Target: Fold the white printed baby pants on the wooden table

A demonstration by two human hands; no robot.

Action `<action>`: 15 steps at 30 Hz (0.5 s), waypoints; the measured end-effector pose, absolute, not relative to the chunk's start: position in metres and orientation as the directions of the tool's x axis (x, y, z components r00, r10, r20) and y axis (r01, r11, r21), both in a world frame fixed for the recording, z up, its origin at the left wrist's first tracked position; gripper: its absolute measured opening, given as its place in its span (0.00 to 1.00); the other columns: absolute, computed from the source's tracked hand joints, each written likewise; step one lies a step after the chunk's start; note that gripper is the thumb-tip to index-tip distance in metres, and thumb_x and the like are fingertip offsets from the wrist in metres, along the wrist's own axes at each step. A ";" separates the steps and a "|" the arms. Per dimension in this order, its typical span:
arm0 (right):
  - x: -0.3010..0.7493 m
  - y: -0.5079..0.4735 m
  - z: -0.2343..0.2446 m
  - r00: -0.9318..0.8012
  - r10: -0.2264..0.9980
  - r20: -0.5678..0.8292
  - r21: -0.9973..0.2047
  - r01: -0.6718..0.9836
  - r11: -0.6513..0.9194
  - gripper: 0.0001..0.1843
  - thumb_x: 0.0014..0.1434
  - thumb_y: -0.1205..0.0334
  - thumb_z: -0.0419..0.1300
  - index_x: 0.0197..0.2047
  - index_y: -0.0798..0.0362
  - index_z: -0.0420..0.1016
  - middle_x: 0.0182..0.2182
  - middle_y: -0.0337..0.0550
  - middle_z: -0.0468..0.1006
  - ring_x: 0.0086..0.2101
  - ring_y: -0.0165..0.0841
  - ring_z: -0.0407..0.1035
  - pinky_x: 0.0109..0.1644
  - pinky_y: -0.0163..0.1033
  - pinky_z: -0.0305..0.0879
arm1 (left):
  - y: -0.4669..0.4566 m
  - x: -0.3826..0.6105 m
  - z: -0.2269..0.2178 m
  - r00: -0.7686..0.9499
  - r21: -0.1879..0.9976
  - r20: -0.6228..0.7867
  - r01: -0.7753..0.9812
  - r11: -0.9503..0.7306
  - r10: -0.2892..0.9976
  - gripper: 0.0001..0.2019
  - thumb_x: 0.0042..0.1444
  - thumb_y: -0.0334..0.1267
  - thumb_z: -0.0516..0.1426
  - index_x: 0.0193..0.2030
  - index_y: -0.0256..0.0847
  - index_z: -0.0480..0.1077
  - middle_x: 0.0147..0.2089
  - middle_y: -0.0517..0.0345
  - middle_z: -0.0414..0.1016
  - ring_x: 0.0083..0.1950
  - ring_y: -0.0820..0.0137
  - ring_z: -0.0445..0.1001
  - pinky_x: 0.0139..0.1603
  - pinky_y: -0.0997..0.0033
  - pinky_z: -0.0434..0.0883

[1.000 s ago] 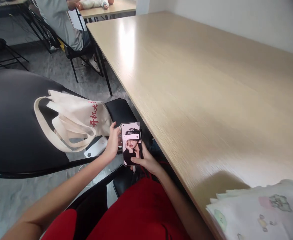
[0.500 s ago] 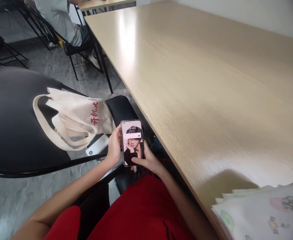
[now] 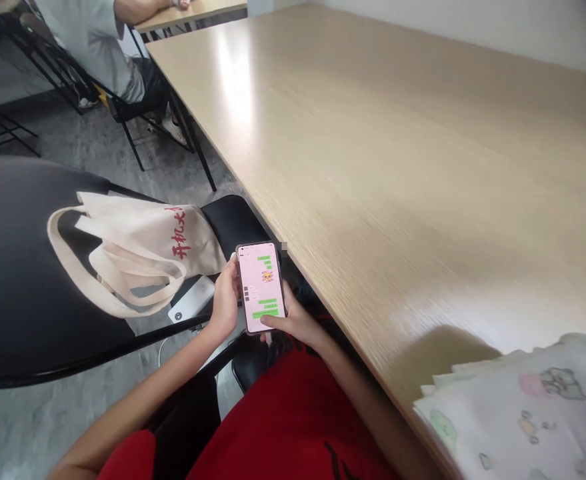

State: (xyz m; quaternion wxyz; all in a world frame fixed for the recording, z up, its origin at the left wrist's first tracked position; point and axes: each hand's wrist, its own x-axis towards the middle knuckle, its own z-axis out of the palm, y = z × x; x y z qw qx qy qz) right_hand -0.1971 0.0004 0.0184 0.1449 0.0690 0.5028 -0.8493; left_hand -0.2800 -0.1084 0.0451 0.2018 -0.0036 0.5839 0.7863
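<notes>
A smartphone [image 3: 260,288] stands upright in both my hands, low over my lap, next to the table edge. Its screen shows a pink chat page with green message bubbles. My left hand [image 3: 225,297] grips its left side, fingers curled behind it. My right hand [image 3: 293,321] holds its lower right side, with the thumb lying on the lower screen. Nearest to my left hand is a cream canvas tote bag [image 3: 143,250] with red characters, lying on a black chair [image 3: 33,287]. A flat white device [image 3: 193,300] lies partly under the bag.
A long pale wood table [image 3: 373,167] runs along my right, with a stack of printed white cloth [image 3: 517,407] on its near corner. A person in a grey top [image 3: 93,47] sits at another table at the far left. A thin white cable lies below the chair.
The phone screen has gone from a lock screen with a clock and portrait to a pink chat page. The view has shifted slightly, and both hands still hold the phone.
</notes>
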 end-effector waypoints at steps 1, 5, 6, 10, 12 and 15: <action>-0.197 0.001 0.017 -0.952 -0.167 -0.255 -0.833 0.304 -0.463 0.37 0.46 0.57 0.65 0.52 0.47 0.44 0.37 0.42 0.71 0.24 0.31 0.69 0.23 0.37 0.69 | -0.108 -0.280 0.045 -0.915 0.915 -0.243 -0.326 -0.237 0.321 0.17 0.59 0.43 0.46 0.50 0.40 0.66 0.51 0.57 0.71 0.55 0.64 0.66 0.47 0.71 0.67; -0.198 0.003 0.015 -0.970 -0.164 -0.179 -0.826 0.239 -0.510 0.38 0.47 0.54 0.64 0.54 0.49 0.46 0.38 0.44 0.71 0.24 0.31 0.70 0.24 0.37 0.70 | -0.105 -0.281 0.041 -0.899 0.914 -0.243 -0.338 -0.223 0.365 0.20 0.59 0.45 0.46 0.53 0.39 0.64 0.52 0.54 0.70 0.55 0.62 0.66 0.49 0.67 0.66; -0.198 0.004 0.015 -0.972 -0.169 -0.160 -0.817 0.227 -0.530 0.36 0.48 0.52 0.63 0.54 0.49 0.48 0.38 0.44 0.71 0.25 0.31 0.70 0.25 0.37 0.70 | -0.105 -0.281 0.040 -0.893 0.916 -0.231 -0.333 -0.223 0.385 0.20 0.58 0.45 0.46 0.53 0.39 0.64 0.52 0.54 0.70 0.55 0.62 0.66 0.49 0.67 0.67; -0.198 0.007 0.014 -0.972 -0.170 -0.163 -0.750 0.234 -0.619 0.32 0.50 0.39 0.57 0.50 0.52 0.57 0.37 0.45 0.72 0.29 0.32 0.70 0.28 0.37 0.70 | -0.102 -0.279 0.039 -0.863 0.929 -0.190 -0.312 -0.198 0.468 0.20 0.59 0.46 0.48 0.54 0.41 0.64 0.52 0.54 0.69 0.53 0.62 0.67 0.47 0.67 0.68; -0.199 0.007 0.013 -0.966 -0.184 -0.181 -0.732 0.257 -0.631 0.30 0.53 0.36 0.51 0.49 0.53 0.60 0.36 0.46 0.72 0.29 0.32 0.70 0.29 0.37 0.70 | -0.102 -0.278 0.038 -0.864 0.940 -0.193 -0.298 -0.164 0.466 0.22 0.58 0.50 0.49 0.55 0.41 0.63 0.51 0.53 0.70 0.50 0.62 0.69 0.44 0.67 0.69; -0.200 0.007 0.013 -0.962 -0.193 -0.193 -0.724 0.272 -0.634 0.28 0.58 0.38 0.44 0.50 0.52 0.60 0.37 0.47 0.72 0.31 0.32 0.70 0.29 0.38 0.70 | -0.103 -0.277 0.036 -0.867 0.948 -0.198 -0.288 -0.135 0.458 0.25 0.56 0.54 0.49 0.56 0.42 0.63 0.49 0.52 0.71 0.47 0.62 0.70 0.40 0.69 0.70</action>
